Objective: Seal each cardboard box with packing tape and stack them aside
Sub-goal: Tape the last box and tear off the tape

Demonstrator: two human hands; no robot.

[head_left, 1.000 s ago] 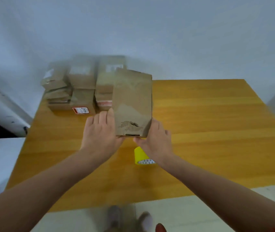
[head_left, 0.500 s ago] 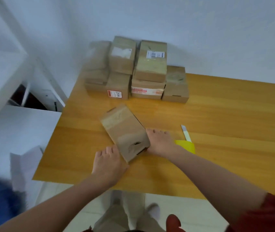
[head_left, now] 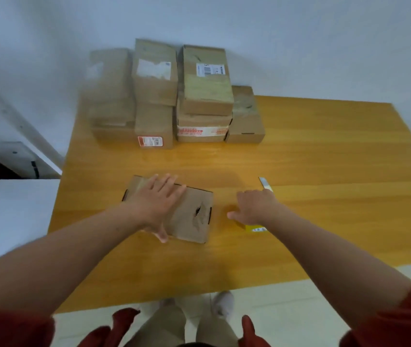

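The box (head_left: pixel 189 205) lies flat on the table (head_left: pixel 324 171), near the front edge and a little left of the middle. The left hand (head_left: pixel 159 199) rests on its top with the fingers straight and spread. It grasps nothing and only presses down. This is probably to hold the lid closed and to stop the light box from sliding while the tape is fetched. On the right part of the lid there is a ragged tear (head_left: pixel 199 214), so the cardboard there looks weak and may need gentle pressure.

Just to the right of the box, not touching it, the right hand (head_left: pixel 254 205) is lowered over the yellow tape (head_left: pixel 255 228). Only a near corner of the roll shows below the wrist. The thumb points left toward the box, but the fingers are hidden behind the back of the hand. One cannot tell whether this hand grips the roll or only touches it. The roll sits close to the box, which makes a short reach. A small cutter (head_left: pixel 264 183) lies just beyond this hand, probably for cutting the strip.

At the far left of the table the stack (head_left: pixel 204 96) of other boxes stands against the wall (head_left: pixel 299 33), in several columns. It is well apart from the working place, probably so that it does not disturb the taping. No fresh tape is seen on the near box, so its sealing seems not yet begun.
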